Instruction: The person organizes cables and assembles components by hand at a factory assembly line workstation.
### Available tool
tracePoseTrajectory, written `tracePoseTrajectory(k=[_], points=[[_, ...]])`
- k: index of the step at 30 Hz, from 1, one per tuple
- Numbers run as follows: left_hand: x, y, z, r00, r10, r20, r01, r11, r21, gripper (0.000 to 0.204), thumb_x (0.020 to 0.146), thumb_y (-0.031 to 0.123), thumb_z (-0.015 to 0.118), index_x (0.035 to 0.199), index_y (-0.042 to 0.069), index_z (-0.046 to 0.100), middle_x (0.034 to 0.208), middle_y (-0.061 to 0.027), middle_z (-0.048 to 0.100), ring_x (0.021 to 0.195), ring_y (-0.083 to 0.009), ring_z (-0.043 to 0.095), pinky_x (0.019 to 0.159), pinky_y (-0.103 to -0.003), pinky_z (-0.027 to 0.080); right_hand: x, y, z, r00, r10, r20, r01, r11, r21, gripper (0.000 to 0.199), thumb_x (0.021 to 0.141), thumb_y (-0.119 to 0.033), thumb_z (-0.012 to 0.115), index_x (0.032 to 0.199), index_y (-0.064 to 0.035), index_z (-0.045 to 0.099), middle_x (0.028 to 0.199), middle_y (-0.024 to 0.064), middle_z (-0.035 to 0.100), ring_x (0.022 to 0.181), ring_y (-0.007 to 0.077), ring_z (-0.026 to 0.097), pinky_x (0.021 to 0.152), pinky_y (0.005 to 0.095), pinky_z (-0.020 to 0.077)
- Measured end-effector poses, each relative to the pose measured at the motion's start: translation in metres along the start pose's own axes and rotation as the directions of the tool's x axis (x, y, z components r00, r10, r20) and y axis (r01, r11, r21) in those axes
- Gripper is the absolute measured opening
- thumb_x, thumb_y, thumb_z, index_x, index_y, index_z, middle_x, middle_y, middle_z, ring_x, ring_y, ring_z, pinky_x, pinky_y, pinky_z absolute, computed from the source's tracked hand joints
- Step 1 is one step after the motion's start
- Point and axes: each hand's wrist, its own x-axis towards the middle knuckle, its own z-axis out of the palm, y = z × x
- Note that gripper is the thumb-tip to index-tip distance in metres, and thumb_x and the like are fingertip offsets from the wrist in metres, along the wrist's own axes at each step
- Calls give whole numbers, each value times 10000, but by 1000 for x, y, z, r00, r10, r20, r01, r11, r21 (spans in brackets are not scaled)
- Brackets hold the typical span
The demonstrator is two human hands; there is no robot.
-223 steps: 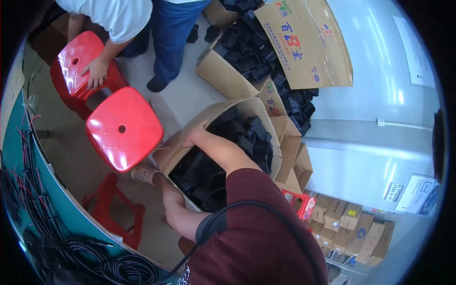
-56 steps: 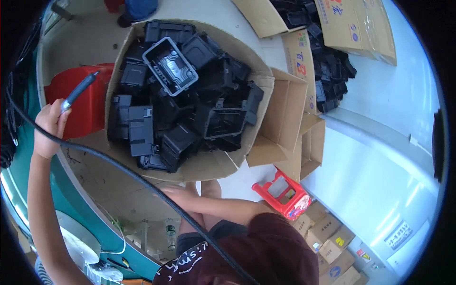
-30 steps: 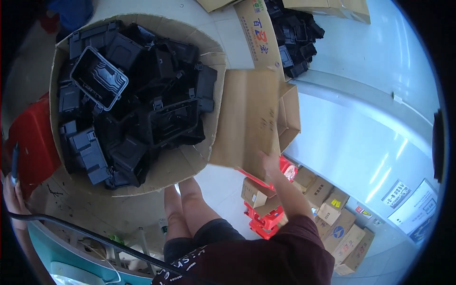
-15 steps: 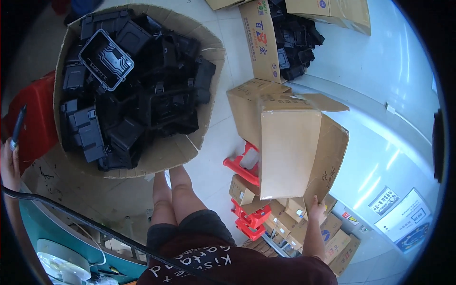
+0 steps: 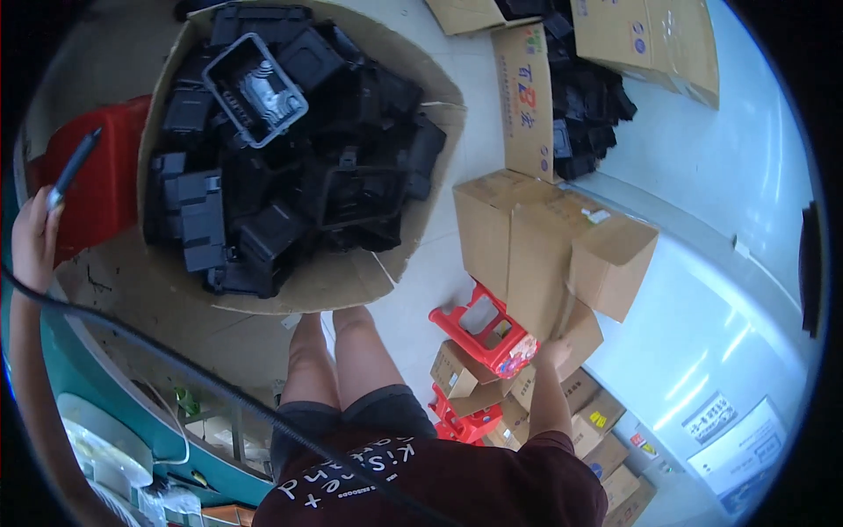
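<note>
My left hand (image 5: 35, 237), out at the far left, is closed round a slim dark pen-like tool (image 5: 77, 162) with a silvery lower part, pointing up. What kind of tool it is I cannot make out. On the right, my right hand (image 5: 553, 353) is closed on the near edge of an open cardboard box (image 5: 540, 263), whose flaps stand out. Between my arms a big cardboard carton (image 5: 263, 304) holds a heap of black plastic cases. One case with a grey rim (image 5: 255, 90) lies open on top.
A red stool (image 5: 492, 334) is beneath the held box, with stacked cartons (image 5: 601, 417) behind my right arm. Farther off, another carton (image 5: 527, 97) spills black cases. A red plastic seat (image 5: 101, 176) is near my left hand. A black cable (image 5: 176, 369) crosses in front.
The box in my right hand has come down and turned, its flap swinging toward the wall side. My left hand has risen slightly with the tool. The whole view has shifted.
</note>
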Motion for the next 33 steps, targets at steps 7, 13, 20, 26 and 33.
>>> tracePoseTrajectory(k=[7,13,20,26,33], points=[[36,57,-42,994,-46,103,53,996,-65,123,832,79,534,928,12,500,745,-178,501,727,-358,492,641,-437,388,32,-254,-143,958,-133,-252,198,948,251,506,760,-214,637,1202,-28,476,1191,198,425,1144,372,400,944,485,341],[37,63,-40,980,-125,156,145,982,-118,164,714,65,583,842,26,490,743,-166,512,733,-350,489,659,-437,389,33,-440,-253,201,-857,-475,930,14,368,469,844,-275,581,1225,-33,453,1196,218,429,1139,377,401,961,444,314],[32,74,-58,946,-174,274,193,980,-45,233,629,121,608,812,48,482,692,-122,467,736,-346,490,691,-451,383,-15,-748,-281,57,-851,521,498,477,724,704,915,-614,165,1371,-123,383,1353,170,423,1228,280,406,1043,392,289],[39,78,-61,925,-189,330,226,971,-79,237,608,138,606,775,51,461,671,-105,464,683,-321,514,676,-418,396,-73,-809,-246,-558,-584,590,251,558,791,712,894,-609,318,1349,-67,400,1330,130,463,1211,274,437,1003,395,357],[70,77,-53,980,-60,187,75,994,-73,273,564,193,605,769,66,478,665,-75,475,644,-295,515,629,-401,395,-77,-812,-211,-615,-481,625,211,663,718,800,883,-646,271,1364,-12,354,1385,163,390,1253,303,392,1048,359,313]])
